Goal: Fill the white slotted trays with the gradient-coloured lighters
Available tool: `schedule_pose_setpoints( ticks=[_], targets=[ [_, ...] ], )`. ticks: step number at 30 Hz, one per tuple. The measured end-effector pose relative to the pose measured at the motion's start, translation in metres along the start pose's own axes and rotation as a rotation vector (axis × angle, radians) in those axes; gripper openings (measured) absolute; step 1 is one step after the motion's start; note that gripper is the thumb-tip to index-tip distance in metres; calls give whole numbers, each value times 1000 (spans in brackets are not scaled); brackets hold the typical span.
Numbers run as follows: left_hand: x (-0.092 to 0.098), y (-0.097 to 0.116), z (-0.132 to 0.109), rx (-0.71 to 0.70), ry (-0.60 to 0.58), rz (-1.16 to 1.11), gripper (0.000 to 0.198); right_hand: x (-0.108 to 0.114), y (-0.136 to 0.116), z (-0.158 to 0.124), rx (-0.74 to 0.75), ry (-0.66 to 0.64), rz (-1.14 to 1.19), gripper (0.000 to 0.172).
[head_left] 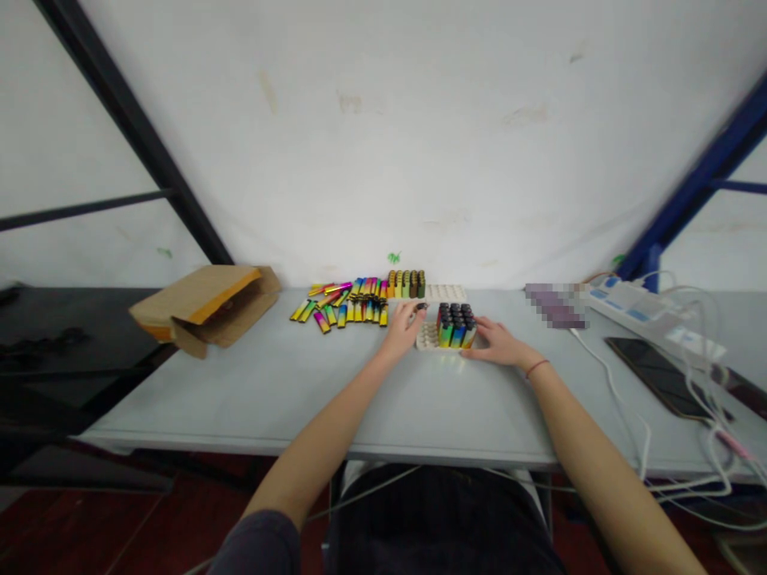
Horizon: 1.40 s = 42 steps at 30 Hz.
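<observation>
A white tray (427, 339) with round cells lies at the middle of the table. Upright lighters (457, 327) with black tops and rainbow-coloured bodies fill its right part, while its left cells show bare. My left hand (403, 329) is closed at the tray's left end, pinching a lighter (422, 306) of which only the dark end shows. At the other end, my right hand (498, 343) grips the tray, thumb at the front edge and fingers beside the lighters. Loose shiny rainbow lighters (351, 307) lie in a pile to the left of my left hand.
Behind, a second white tray (447, 292) holds upright gold and dark pieces (406, 283) at its left. An opened cardboard box (197, 307) lies at left. A phone (659, 375), a purple device (557, 306), a power strip (653, 319) and white cables occupy the right side.
</observation>
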<state>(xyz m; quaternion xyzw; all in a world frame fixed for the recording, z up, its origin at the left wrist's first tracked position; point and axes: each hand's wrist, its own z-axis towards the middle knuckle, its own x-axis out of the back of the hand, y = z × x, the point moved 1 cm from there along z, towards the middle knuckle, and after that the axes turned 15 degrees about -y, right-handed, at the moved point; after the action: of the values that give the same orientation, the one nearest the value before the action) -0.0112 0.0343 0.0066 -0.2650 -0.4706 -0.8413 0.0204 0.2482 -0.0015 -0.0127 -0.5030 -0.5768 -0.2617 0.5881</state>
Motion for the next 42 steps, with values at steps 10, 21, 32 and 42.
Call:
schedule_pose_setpoints(
  ticks=[10, 21, 32, 42],
  targets=[
    [-6, -11, 1, -31, -175, 123, 31, -1, 0, -1, -2, 9, 24, 77],
    [-3, 9, -3, 41, -122, 475, 35, 1, -2, -1, -10, -2, -4, 80],
    [31, 5, -15, 549, -89, 976, 35, 3, -4, -2, -24, -23, 13, 81],
    [29, 4, -8, 463, -113, 599, 22, 2, -2, -2, -22, -13, 23, 79]
  ],
)
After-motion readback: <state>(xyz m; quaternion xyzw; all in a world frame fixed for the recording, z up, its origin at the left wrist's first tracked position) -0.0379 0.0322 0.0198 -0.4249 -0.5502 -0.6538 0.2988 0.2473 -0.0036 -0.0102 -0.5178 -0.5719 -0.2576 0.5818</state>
